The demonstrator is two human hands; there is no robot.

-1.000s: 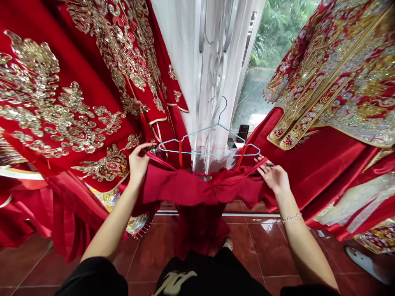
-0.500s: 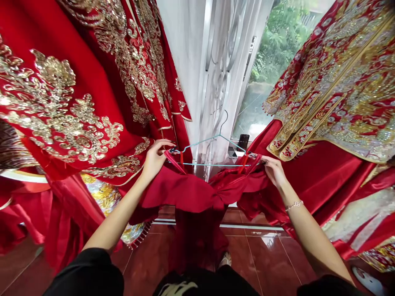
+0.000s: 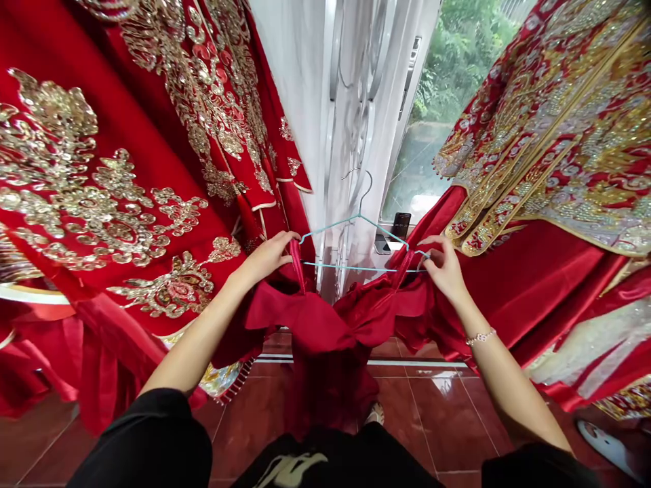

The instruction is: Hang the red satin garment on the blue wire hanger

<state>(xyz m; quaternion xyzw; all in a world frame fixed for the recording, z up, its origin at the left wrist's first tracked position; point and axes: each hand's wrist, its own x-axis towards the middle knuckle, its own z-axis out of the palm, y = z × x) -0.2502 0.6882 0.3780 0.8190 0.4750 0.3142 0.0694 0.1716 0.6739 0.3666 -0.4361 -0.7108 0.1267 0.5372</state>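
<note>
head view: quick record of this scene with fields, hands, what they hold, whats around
left hand: holds the strap of the red satin dress, near the left end of the teal wire hanger
right hand: fingers at the hanger's right end, beside the other strap
hanger: hook up, in front of the white curtain
around: gold-embroidered red robe on the left, another robe on the right, phone on the windowsill, red tile floor

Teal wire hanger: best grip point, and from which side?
Grip the teal wire hanger by its hook, at the straight neck, coming from the front. The hook stands clear above the red dress, while the left hand and right hand occupy the shoulder ends.
</note>
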